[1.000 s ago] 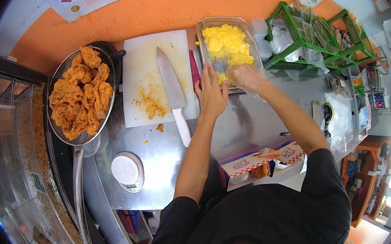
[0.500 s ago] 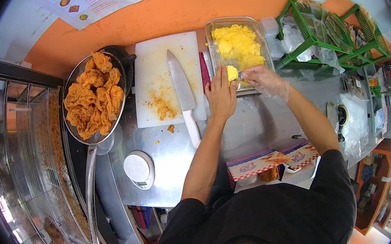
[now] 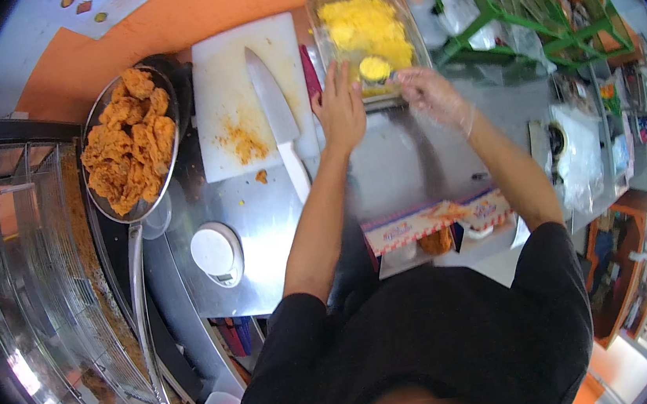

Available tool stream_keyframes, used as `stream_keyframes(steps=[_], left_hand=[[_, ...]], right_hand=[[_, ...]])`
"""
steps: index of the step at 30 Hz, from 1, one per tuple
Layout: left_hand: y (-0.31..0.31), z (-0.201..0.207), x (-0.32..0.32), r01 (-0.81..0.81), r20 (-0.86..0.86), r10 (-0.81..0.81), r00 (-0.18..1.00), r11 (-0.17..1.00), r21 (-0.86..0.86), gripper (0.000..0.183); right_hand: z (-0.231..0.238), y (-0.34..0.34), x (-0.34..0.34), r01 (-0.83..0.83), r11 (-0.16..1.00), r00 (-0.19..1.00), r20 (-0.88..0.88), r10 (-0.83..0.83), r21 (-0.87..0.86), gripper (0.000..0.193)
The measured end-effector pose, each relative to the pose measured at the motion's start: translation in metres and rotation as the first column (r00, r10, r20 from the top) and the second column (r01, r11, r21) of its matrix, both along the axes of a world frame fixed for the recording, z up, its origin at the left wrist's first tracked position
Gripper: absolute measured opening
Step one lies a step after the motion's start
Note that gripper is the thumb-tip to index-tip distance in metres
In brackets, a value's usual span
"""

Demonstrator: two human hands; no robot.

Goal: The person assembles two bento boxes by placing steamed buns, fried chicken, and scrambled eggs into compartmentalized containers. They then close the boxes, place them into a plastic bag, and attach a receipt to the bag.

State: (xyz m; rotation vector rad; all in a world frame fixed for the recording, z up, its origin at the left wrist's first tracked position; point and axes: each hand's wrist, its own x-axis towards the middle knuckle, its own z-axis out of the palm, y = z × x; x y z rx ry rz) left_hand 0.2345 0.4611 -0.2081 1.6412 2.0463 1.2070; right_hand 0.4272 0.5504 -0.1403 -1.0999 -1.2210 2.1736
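A clear rectangular container (image 3: 419, 44) holds a heap of soft yellow food (image 3: 368, 24), perhaps mashed or scrambled. Over its near end, my right hand (image 3: 432, 97), in a thin clear plastic glove, grips the short handle of a small round scoop (image 3: 391, 77). Yellow food fills the scoop level with its rim. My left hand (image 3: 342, 113) lies with fingers stretched out at the container's near left corner, just left of the scoop and apart from it. Whether its fingertips press on the container, I cannot tell.
A white cutting board (image 3: 214, 95) with crumbs carries a large knife (image 3: 273, 101). Left of it, fried chicken (image 3: 128, 144) fills a long-handled strainer. A white kitchen scale (image 3: 216, 253), printed food boxes (image 3: 413, 228) and a green rack (image 3: 485, 11) stand around the steel counter (image 3: 279, 230).
The view has shifted, so the counter sits higher and further left. The scoop and my left fingertips have moved apart, and the scoop's filled face shows more fully.
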Motion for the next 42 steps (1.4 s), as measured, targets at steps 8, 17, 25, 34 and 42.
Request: stream_keyframes(steps=[8, 17, 25, 34, 42], left_hand=[[0.018, 0.001, -0.010, -0.028, -0.217, 0.000, 0.976, 0.992, -0.126, 0.068], [-0.085, 0.123, -0.013, -0.044, 0.492, -0.144, 0.858, 0.935, 0.351, 0.038], [-0.240, 0.103, 0.173, 0.780, -0.491, -0.703, 0.515, 0.621, -0.070, 0.038], [-0.247, 0.059, 0.193, 0.620, -0.663, -0.535, 0.524, 0.773, -0.134, 0.020], [-0.262, 0.050, 0.199, 0.550, -0.660, -0.403, 0.634, 0.835, 0.018, 0.021]], right_hand=[[0.103, -0.072, 0.088, 0.191, 0.972, 0.976, -0.134, -0.173, 0.135, 0.029], [0.155, -0.296, 0.200, 0.563, 0.818, 0.811, 0.113, -0.574, 0.121, 0.025], [0.044, -0.347, 0.233, 0.421, 0.883, 0.797, 0.380, -0.469, 0.207, 0.028], [0.002, -0.333, 0.220, -0.546, 0.412, 0.565, 0.684, -0.462, 0.729, 0.034], [0.005, -0.334, 0.224, -0.675, 0.163, 0.570, 0.649, -0.504, 0.720, 0.041]])
